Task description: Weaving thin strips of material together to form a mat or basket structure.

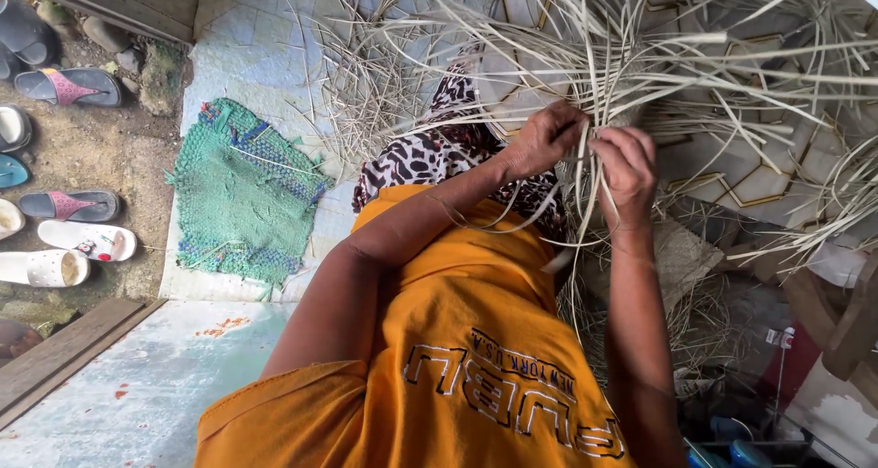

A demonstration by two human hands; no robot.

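My left hand and my right hand are close together over a tangle of long pale reed strips that fan out across the tiled floor. Both hands pinch strips where they cross; one thin strip runs down between the hands. My arms reach out from an orange shirt. A leopard-print cloth lies over my lap beneath the left forearm. The woven piece under my hands is mostly hidden.
A green woven mat lies on the pale tiled floor to the left. Several sandals sit on bare ground at the far left. A wooden plank is at lower left. Clutter and a bottle lie at lower right.
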